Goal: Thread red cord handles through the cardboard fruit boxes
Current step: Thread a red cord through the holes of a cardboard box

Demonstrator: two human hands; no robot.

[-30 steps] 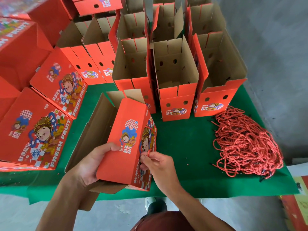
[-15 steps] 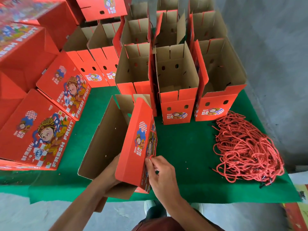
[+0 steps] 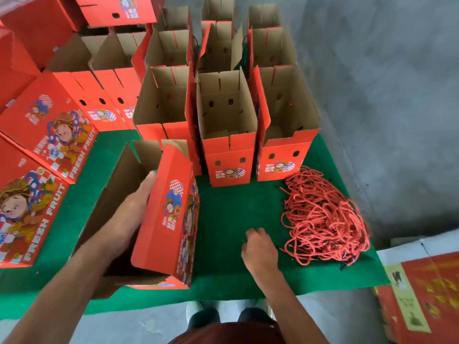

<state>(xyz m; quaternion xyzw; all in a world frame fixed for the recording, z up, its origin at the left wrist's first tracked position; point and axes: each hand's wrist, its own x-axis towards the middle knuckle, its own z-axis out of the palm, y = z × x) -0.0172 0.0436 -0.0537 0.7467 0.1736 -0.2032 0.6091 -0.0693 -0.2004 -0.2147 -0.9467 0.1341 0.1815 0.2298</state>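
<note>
Fingers (image 3: 149, 181) lie inside the box (image 3: 166, 219), cord pile (image 3: 325, 214) right.

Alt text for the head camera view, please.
A person's left hand reaches inside a tilted red fruit box on a green table, while the empty right hand hovers near a pile of red cords. Open boxes stand behind.
</note>
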